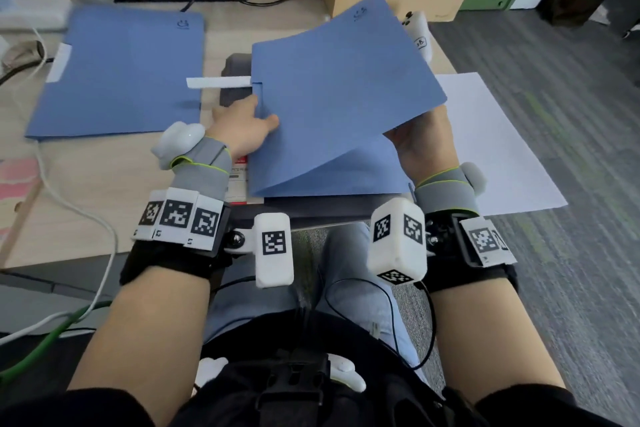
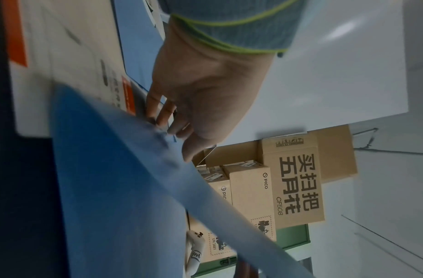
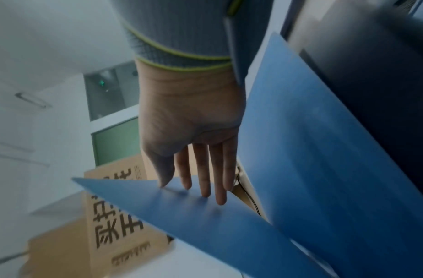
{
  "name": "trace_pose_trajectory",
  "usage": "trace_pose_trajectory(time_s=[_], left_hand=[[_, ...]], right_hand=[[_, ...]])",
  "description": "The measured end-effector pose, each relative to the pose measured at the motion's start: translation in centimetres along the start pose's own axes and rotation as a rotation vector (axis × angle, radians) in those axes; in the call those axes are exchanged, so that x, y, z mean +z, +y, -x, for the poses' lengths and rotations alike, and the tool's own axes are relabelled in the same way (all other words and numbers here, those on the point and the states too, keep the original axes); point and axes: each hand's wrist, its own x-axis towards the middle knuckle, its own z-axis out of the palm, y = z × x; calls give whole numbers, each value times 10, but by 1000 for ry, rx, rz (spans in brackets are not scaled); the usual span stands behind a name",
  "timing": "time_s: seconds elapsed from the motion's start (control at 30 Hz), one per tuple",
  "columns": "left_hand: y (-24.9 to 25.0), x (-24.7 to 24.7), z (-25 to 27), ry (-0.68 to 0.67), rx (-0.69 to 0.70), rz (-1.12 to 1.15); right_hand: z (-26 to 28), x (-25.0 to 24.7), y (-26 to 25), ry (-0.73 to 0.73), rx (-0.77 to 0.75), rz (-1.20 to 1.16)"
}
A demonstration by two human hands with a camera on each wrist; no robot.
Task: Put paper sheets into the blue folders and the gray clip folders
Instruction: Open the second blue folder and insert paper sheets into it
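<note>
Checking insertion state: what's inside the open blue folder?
Nothing visible inside the open blue folder: right hand lifts the cover, left hand holds its left edge, and only blue inner faces show in the right wrist view. The raised cover hides most of the interior.

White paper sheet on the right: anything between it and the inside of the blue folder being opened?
Nothing visible. The right hand props the blue card folder's cover up with straight fingers, the left hand holds its left edge, and the white paper sheet lies flat beside it, untouched.
</note>
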Motion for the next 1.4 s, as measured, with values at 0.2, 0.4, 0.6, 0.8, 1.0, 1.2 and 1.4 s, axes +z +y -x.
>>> trace_pose_trajectory(time_s=[0.2, 0.4, 0.6, 0.8, 1.0, 1.2, 1.4], left_hand=[[9, -13, 24, -72, 97, 115], [3, -36, 43, -116, 74, 340], [-3, -53, 60, 40, 116, 461], [-41, -85, 65, 541, 7, 631], [-72, -101, 67, 859, -24, 786], [-80, -123, 83, 952, 68, 917], [-79, -131, 86, 1047, 84, 897]], right_hand=[[1, 47, -2, -222, -71, 219], [-2, 102, 14, -378, -117, 468], [-11, 126, 37, -391, -6, 804], [-19, 141, 68, -377, 183, 1022], [-21, 147, 81, -371, 219, 1232], [-22, 145, 89, -380, 209, 1305], [-19, 144, 89, -414, 214, 1373]])
